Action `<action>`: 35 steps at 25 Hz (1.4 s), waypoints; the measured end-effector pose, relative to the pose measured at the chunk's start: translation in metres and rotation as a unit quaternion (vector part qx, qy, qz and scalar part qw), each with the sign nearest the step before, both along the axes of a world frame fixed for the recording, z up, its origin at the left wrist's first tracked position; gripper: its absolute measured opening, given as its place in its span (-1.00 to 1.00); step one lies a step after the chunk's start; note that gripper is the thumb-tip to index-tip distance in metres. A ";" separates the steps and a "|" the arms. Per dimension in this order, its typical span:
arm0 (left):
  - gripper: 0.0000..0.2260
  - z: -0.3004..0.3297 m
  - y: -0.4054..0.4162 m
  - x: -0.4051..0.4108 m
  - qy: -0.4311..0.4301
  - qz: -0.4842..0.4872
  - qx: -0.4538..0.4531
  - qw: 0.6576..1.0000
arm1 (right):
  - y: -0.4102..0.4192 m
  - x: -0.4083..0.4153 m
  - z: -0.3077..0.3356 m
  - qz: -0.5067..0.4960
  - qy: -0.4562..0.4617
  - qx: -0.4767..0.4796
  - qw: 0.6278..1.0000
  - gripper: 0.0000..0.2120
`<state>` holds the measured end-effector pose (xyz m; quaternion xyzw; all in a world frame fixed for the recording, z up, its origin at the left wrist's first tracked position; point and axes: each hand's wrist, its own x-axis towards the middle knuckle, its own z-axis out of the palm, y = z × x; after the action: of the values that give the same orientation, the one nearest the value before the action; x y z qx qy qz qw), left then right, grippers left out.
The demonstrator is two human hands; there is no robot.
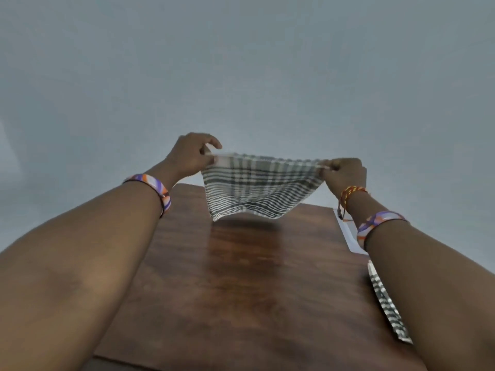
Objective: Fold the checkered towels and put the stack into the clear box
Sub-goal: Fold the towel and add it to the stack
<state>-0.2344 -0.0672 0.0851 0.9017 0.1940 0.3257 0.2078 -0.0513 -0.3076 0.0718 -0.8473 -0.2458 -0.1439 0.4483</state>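
Two hands hold one checkered towel (258, 184) stretched in mid-frame above the wooden table (241, 277): the left hand (191, 156) pinches its upper left corner, the right hand (344, 174) its upper right. At right, the forearm partly hides a clear box (348, 234); another towel (388, 303) lies below it.

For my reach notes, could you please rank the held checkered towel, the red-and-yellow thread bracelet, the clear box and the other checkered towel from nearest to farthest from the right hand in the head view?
1. Held checkered towel, pinched by the right hand.
2. Red-and-yellow thread bracelet, on its wrist.
3. Clear box, at the table's right edge.
4. Other checkered towel, nearer the person.
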 end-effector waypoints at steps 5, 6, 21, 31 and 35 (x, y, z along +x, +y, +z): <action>-0.78 -0.086 -0.014 -0.033 0.384 -0.123 -0.095 0.910 | -0.042 -0.028 -0.079 0.110 0.140 -0.279 0.944 -0.83; -0.83 -0.107 -0.022 -0.038 0.446 -0.134 -0.123 0.877 | -0.049 -0.032 -0.099 0.135 0.199 -0.309 0.920 -0.79; -0.89 -0.161 0.015 0.040 -0.021 0.110 -0.392 0.913 | 0.010 0.045 -0.153 0.122 0.389 0.086 0.909 -0.82; -0.60 -0.251 -0.026 0.096 0.203 0.070 -0.062 0.975 | 0.096 0.006 -0.240 0.197 0.055 -0.317 0.926 -0.46; -0.50 -0.272 -0.032 0.081 0.353 0.078 -0.002 0.932 | 0.091 -0.001 -0.256 0.184 0.048 -0.407 0.894 -0.45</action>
<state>-0.1529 -0.0995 -0.1870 0.9401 0.3255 0.0013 0.1013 -0.0528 -0.2166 -0.1846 -0.9012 -0.4122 0.0946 0.0944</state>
